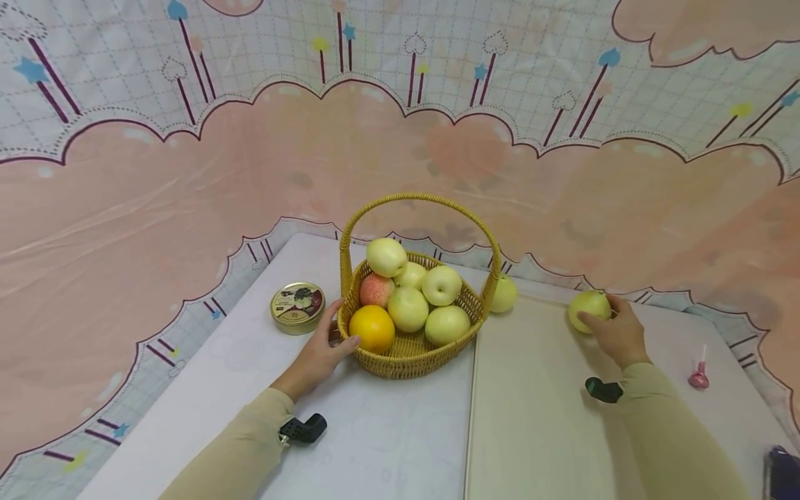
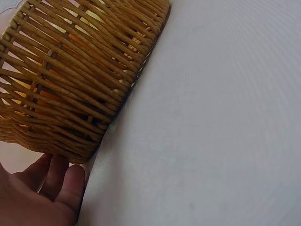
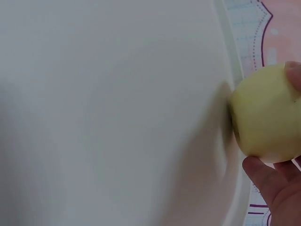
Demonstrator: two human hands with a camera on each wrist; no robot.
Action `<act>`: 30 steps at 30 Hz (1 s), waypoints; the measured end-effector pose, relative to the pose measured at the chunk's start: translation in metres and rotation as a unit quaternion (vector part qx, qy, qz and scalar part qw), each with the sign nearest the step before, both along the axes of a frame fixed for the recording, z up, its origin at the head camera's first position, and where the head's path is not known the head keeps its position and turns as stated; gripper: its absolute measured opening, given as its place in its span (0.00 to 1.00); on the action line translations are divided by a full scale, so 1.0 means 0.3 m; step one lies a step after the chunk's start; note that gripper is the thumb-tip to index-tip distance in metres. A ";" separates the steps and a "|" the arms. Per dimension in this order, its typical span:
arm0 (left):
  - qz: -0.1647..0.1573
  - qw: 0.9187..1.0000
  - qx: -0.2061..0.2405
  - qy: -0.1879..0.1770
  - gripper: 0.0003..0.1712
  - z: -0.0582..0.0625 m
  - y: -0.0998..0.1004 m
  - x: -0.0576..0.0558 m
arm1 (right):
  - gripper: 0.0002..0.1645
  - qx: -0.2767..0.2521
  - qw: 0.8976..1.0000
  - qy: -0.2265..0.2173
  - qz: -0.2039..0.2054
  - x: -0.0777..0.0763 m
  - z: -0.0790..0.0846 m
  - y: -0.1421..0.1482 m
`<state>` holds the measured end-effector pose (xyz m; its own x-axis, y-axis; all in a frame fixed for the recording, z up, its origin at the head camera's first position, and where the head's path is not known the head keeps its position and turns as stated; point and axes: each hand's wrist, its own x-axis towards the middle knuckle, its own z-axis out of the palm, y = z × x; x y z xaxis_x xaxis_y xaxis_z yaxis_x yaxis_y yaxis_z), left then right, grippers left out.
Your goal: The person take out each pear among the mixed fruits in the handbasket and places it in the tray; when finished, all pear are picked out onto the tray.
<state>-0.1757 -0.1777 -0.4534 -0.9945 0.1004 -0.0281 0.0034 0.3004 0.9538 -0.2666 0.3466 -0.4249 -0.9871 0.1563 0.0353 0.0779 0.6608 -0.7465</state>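
Note:
At the left side of a wicker basket (image 1: 400, 368), my left hand (image 1: 320, 360) grips it, thumb at the rim beside an orange (image 1: 372, 329) and fingers against the outer wall. Those fingers (image 2: 70, 186) show low on the weave in the left wrist view. Inside the basket lie several yellow-green apples (image 1: 408, 310) and a reddish round fruit (image 1: 377, 290). My right hand (image 1: 621, 337) holds another yellow-green apple (image 1: 589, 310) between thumb and fingers, over the far part of a beige board (image 1: 531, 403). The right wrist view shows this apple (image 3: 265, 113) by the board's edge.
A loose yellow-green apple (image 1: 503, 294) sits right of the basket, partly behind its handle. To the left stands a round tin (image 1: 297, 307). A red lollipop (image 1: 698, 378) lies at the right, with a dark object (image 1: 782, 472) near the corner. Patterned cloth (image 1: 250, 173) hangs behind.

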 end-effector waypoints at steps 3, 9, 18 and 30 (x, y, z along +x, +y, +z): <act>-0.002 1.000 0.004 -0.001 0.48 0.002 -0.001 0.000 | 0.55 0.010 1.000 -0.001 0.002 0.001 -0.001 -0.003; -0.005 1.000 0.009 0.000 0.49 0.004 -0.005 -0.002 | 0.53 0.020 1.000 0.012 0.002 0.001 -0.004 -0.015; -0.006 1.000 0.015 0.000 0.49 0.009 -0.001 0.004 | 0.54 -0.014 0.999 0.008 -0.028 0.013 -0.044 0.003; -0.006 1.000 0.005 0.002 0.49 0.000 -0.003 -0.006 | 0.53 -0.023 0.999 0.012 -0.021 0.006 -0.049 0.008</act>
<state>-0.1774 -0.1787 -0.4533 -0.9934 0.1125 -0.0223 0.0115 0.2909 0.9567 -0.2648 0.3491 -0.4395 -0.9785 0.2000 0.0502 0.0872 0.6219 -0.7782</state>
